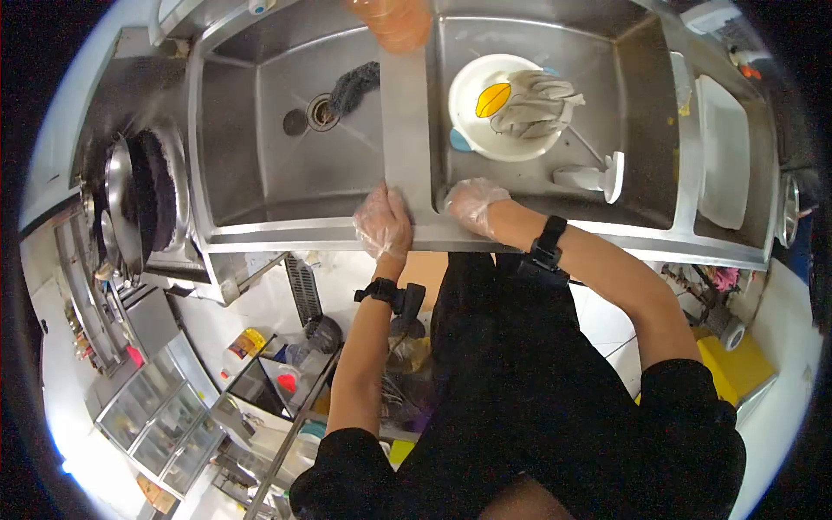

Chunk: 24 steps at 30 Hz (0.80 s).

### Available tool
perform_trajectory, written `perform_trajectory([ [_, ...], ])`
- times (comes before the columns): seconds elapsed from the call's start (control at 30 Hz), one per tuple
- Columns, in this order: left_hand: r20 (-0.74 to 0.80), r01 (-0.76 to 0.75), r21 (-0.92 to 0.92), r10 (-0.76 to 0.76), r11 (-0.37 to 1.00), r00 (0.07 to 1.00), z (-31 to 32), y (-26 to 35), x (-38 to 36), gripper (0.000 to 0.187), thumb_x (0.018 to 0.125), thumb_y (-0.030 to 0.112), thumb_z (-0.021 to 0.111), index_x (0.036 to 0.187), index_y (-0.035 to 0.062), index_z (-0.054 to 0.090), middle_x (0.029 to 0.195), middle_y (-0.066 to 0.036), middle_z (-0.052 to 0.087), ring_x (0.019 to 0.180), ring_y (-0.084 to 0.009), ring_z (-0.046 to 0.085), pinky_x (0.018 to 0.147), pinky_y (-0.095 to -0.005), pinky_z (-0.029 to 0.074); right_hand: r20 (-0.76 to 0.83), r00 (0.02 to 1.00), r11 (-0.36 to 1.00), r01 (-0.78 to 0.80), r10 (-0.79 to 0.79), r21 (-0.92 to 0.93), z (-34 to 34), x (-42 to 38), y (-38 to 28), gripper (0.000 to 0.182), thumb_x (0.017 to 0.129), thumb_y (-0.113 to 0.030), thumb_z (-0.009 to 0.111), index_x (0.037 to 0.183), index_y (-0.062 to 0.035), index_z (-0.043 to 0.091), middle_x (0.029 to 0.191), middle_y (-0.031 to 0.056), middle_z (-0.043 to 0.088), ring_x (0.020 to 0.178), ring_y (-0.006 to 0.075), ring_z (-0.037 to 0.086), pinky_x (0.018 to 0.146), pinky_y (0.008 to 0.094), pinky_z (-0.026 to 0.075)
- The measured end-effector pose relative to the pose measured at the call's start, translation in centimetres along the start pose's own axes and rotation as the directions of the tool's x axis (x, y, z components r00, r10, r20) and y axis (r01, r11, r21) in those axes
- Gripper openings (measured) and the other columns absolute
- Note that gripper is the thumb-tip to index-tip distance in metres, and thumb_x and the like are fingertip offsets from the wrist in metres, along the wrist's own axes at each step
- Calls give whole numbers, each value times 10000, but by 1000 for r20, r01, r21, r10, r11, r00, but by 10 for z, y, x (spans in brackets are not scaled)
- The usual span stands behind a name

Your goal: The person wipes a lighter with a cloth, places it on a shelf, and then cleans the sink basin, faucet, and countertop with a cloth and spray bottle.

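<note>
Both of my hands wear clear plastic gloves and rest at the front of a steel double sink. My left hand [383, 224] is at the left basin's front corner, its fingers bent over the sink rim [295, 232]. Just right of the divider [406, 130], my right hand [475, 206] curls over the right basin's front edge; its fingertips are partly hidden. A white basin [464, 82] in the right sink holds pale gloves [536, 108] and shows a yellow leaf-shaped mark [493, 100]. Beside it lies a white brush-like tool [594, 178].
A dark scouring pad [355, 87] lies near the left sink's drain [323, 113]. An orange translucent object [394, 22] sits atop the divider. Pans [126, 204] stand at left, a white tray [724, 152] at right. Below are a bottle [247, 345] and a yellow box [737, 364].
</note>
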State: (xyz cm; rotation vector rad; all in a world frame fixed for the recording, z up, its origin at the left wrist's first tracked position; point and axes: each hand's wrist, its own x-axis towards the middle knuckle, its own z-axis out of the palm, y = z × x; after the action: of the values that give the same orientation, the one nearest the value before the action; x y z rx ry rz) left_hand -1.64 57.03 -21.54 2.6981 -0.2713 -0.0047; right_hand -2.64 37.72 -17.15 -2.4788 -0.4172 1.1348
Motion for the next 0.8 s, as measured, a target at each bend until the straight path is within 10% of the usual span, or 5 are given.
perform_trajectory([
  [0.3, 88, 61, -214, -43, 975, 995, -13, 7, -2, 448, 915, 357, 544, 1247, 57, 551, 1129, -212, 625, 1032, -376, 599, 906, -423, 461, -411, 869, 961, -233, 275, 150, 58, -77, 68, 318, 892, -194, 515, 1178, -73, 581, 1102, 180, 634, 1012, 352, 598, 848, 407, 488],
  [0.4, 30, -69, -405, 89, 912, 996, -22, 32, -7, 490, 903, 301, 576, 1304, 31, 493, 1326, -211, 508, 1195, -355, 507, 1010, -400, 389, -302, 690, 648, -315, 658, 693, 27, -107, 35, 328, 909, -238, 554, 1193, -76, 584, 1053, 139, 664, 939, 273, 641, 803, 355, 498],
  [0.6, 386, 237, -897, 398, 375, 832, -39, 117, -4, 583, 985, 317, 495, 1444, 24, 288, 1425, -103, 388, 1317, -259, 373, 1060, -379, 348, -380, 766, -274, 570, 518, 775, 33, -108, 1, 349, 940, -238, 579, 1176, 19, 581, 1055, 31, 650, 908, 108, 611, 807, 253, 493],
  [0.73, 629, 715, -679, 369, -168, 684, -19, 130, -20, 591, 984, 376, 497, 1442, 56, 304, 1378, -91, 437, 1266, -242, 430, 1032, -414, 387, -440, 710, -301, 660, 549, 688, 59, -85, 6, 347, 943, -236, 573, 1176, 21, 577, 1073, 42, 645, 928, 121, 609, 848, 270, 488],
  [0.8, 692, 782, -561, 366, -271, 623, -3, 126, -27, 540, 982, 386, 503, 1407, 89, 354, 1317, -62, 494, 1193, -217, 495, 995, -438, 425, -476, 647, 166, 480, 595, 861, 67, -83, 10, 428, 930, -296, 552, 1248, -11, 532, 1190, 138, 594, 1048, 260, 584, 916, 345, 454],
])
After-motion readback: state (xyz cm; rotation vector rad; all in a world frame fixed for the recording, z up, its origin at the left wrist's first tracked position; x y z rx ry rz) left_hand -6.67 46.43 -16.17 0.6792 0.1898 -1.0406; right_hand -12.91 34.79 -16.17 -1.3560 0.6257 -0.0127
